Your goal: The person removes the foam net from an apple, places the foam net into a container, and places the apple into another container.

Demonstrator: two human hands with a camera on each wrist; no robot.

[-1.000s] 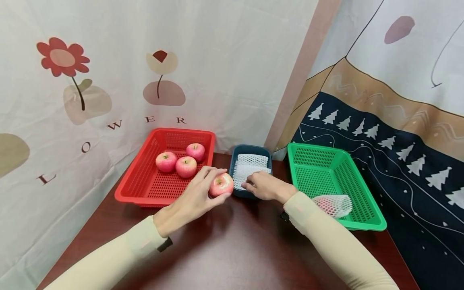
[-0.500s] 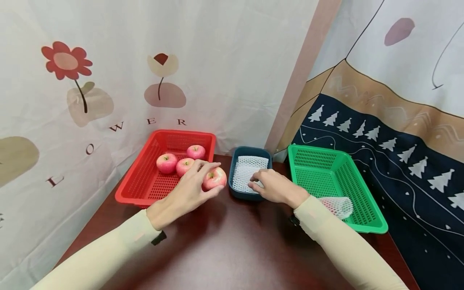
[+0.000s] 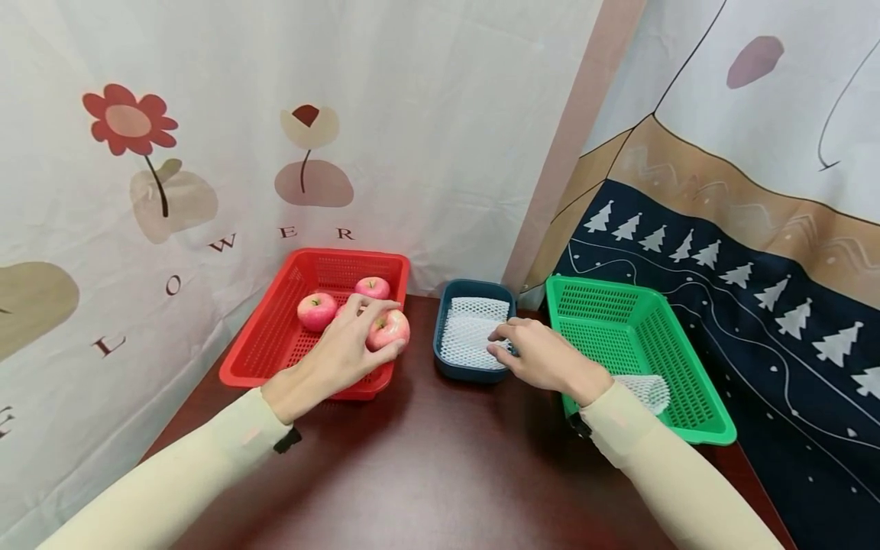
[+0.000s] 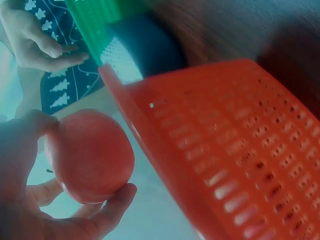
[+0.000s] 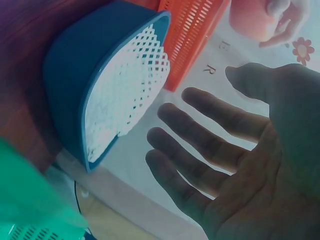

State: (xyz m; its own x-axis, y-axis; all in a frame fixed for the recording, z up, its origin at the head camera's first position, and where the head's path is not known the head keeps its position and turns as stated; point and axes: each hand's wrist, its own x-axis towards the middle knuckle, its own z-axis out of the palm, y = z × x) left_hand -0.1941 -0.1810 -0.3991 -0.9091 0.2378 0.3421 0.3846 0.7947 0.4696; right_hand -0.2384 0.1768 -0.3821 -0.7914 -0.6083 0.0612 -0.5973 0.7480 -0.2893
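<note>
My left hand (image 3: 330,355) grips a pink-red apple (image 3: 392,330) between thumb and fingers, above the right edge of the red basket (image 3: 241,376). In the left wrist view the apple (image 4: 92,155) hangs beside the basket's rim (image 4: 145,140). Other apples (image 3: 317,312) lie inside that basket, one mostly hidden by my left hand. My right hand (image 3: 550,357) holds nothing; it hovers at the right side of a dark blue bin (image 3: 474,375) containing white foam nets (image 3: 470,336). Its fingers are spread and relaxed in the right wrist view, apart from the bin (image 5: 67,75).
To the right, a green basket (image 3: 598,302) holds a white foam net (image 3: 646,391), partly covered by my right forearm. All containers stand on a dark red-brown table (image 3: 440,466). A printed curtain (image 3: 440,137) hangs close behind them.
My left hand has carried the apple leftward, from beside the blue bin to the red basket's edge. My right hand has drawn back rightward from the foam nets, without taking one.
</note>
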